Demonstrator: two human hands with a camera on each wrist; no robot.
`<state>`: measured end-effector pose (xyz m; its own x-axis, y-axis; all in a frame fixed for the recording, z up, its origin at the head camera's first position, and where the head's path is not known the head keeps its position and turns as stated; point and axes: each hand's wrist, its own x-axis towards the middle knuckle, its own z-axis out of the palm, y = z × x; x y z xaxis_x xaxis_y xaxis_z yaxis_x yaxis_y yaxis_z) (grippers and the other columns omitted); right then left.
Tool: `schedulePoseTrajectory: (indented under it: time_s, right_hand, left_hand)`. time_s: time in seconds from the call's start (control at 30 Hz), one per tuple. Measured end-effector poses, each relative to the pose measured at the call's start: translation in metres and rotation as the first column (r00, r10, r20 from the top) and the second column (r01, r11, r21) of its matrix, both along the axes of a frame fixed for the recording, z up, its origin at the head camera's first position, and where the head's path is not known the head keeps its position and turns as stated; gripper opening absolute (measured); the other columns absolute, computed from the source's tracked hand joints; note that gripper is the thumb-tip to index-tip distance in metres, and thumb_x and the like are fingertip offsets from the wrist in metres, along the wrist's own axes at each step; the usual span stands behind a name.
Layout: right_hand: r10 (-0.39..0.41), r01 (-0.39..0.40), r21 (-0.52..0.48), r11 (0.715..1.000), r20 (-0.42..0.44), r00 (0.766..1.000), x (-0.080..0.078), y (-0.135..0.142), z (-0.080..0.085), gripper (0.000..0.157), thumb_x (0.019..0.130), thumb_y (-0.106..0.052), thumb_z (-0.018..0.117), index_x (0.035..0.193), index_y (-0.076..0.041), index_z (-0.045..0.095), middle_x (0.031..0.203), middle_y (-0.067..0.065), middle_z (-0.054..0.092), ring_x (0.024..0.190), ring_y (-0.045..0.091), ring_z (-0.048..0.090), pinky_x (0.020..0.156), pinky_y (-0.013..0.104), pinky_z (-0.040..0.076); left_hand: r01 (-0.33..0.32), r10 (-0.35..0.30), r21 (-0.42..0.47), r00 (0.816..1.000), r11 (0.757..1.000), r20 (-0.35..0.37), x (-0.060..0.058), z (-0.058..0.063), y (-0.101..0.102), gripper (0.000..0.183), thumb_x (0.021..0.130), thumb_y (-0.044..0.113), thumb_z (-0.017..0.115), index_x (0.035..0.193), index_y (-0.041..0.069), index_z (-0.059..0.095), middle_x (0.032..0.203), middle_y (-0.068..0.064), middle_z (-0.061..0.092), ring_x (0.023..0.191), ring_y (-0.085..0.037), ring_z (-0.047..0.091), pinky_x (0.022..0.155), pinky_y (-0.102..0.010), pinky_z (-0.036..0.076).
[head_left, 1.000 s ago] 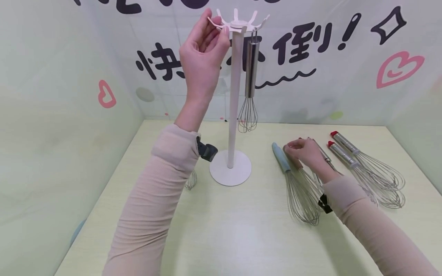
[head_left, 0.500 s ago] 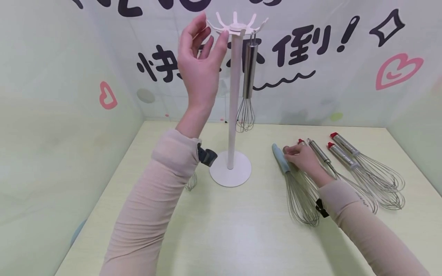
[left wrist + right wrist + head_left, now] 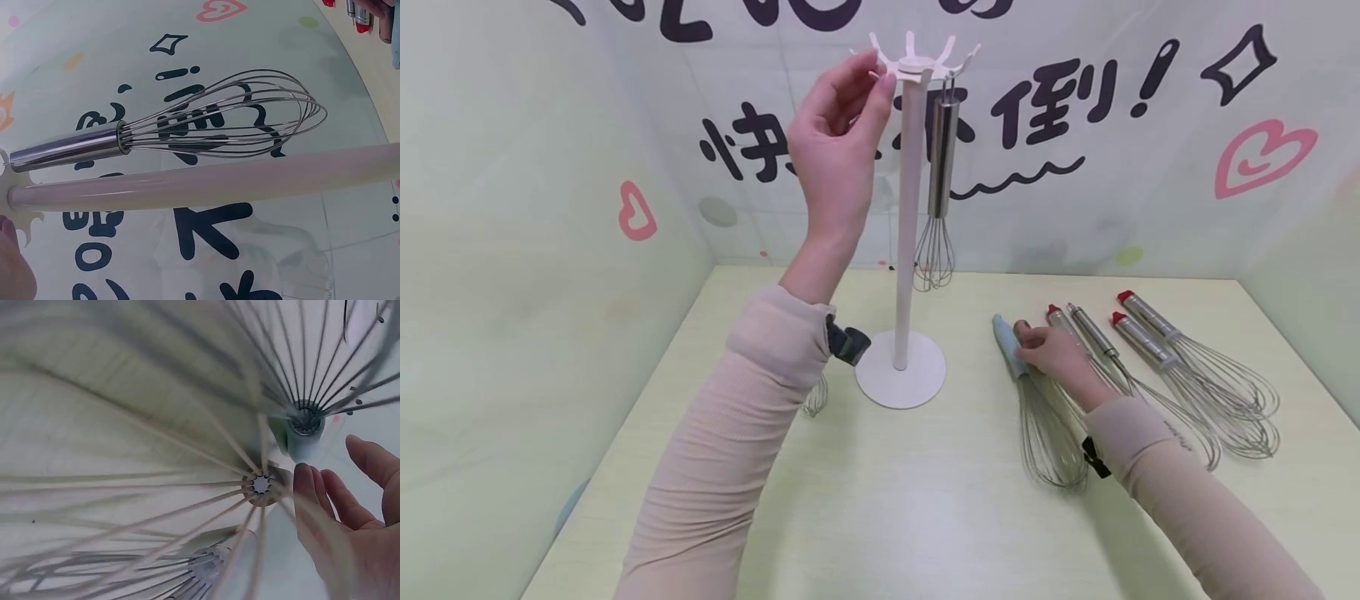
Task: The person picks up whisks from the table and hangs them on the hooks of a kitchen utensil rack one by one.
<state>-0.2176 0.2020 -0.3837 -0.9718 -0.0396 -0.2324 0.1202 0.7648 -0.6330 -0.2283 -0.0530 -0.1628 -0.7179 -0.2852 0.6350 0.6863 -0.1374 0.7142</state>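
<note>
My left hand [image 3: 835, 133] is up at the top of a white hook stand [image 3: 910, 208], fingers curled and pinching one of its prongs. In the left wrist view only part of that hand shows, at the lower left corner. A small steel whisk [image 3: 942, 158] hangs from a hook on the right of the post. My right hand [image 3: 1054, 357] reaches down to a brown-handled whisk [image 3: 259, 487], fingertips touching its handle, with the thumb apart in the right wrist view. A blue-handled whisk [image 3: 1009, 343] lies close on its left.
Right of that hand lie a plain steel whisk [image 3: 1093, 329] and several red-tipped whisks [image 3: 1142, 337]. Another small whisk's wires [image 3: 816, 396] peek out behind the left forearm. The stand's round base [image 3: 901, 387] sits on the pale table [image 3: 910, 500].
My left fingers spread away from the prong, then curled back in around it. The right hand has shifted slightly left and down along the brown handle, and the blue-handled whisk's wires have swung slightly left.
</note>
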Motion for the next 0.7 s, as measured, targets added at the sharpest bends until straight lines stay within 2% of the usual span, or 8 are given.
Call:
schedulePoseTrajectory:
  time_s: [0.1, 0.33, 0.6, 0.7]
  right_hand:
    - [-0.001, 0.001, -0.006, 1.000, 0.016, 1.000, 0.001, -0.002, -0.004, 0.042, 0.093, -0.016, 0.058, 0.128, 0.008, 0.053, 0.126, 0.027, 0.058, 0.115, 0.039, 0.055, 0.092, 0.043, 0.052]
    - [0.039, -0.039, -0.005, 0.999, -0.014, 0.999, 0.002, -0.006, -0.008, 0.043, 0.091, -0.012, 0.058, 0.126, 0.012, 0.053, 0.119, 0.030, 0.059, 0.110, 0.039, 0.056, 0.091, 0.044, 0.050]
    - [0.022, -0.022, 0.009, 1.000, -0.030, 0.999, 0.001, -0.009, -0.012, 0.044, 0.092, -0.013, 0.059, 0.127, 0.012, 0.052, 0.121, 0.030, 0.059, 0.110, 0.039, 0.057, 0.089, 0.044, 0.052]
    - [0.032, -0.032, 0.010, 0.999, -0.018, 0.999, 0.001, -0.010, -0.013, 0.055, 0.093, -0.013, 0.059, 0.139, 0.009, 0.040, 0.128, 0.030, 0.055, 0.116, 0.041, 0.055, 0.095, 0.047, 0.051]
  left_hand:
    - [0.010, -0.010, 0.001, 1.000, 1.000, 0.009, 0.000, -0.001, 0.000, 0.027, 0.086, 0.003, 0.067, 0.112, -0.006, 0.065, 0.106, -0.018, 0.069, 0.088, -0.014, 0.067, 0.087, -0.026, 0.057]
    - [0.027, -0.027, 0.005, 0.999, 1.000, 0.019, 0.002, -0.001, 0.001, 0.028, 0.087, 0.004, 0.067, 0.114, -0.005, 0.066, 0.112, -0.018, 0.069, 0.094, -0.015, 0.067, 0.091, -0.025, 0.056]
    - [0.043, -0.044, 0.031, 0.998, 0.999, 0.041, 0.002, 0.000, 0.001, 0.028, 0.088, 0.003, 0.066, 0.114, -0.005, 0.066, 0.112, -0.018, 0.069, 0.093, -0.013, 0.069, 0.092, -0.024, 0.056]
    - [0.057, -0.058, 0.039, 0.997, 0.998, 0.046, 0.001, 0.000, 0.001, 0.027, 0.088, 0.003, 0.066, 0.114, -0.005, 0.066, 0.112, -0.019, 0.069, 0.094, -0.014, 0.069, 0.092, -0.025, 0.056]
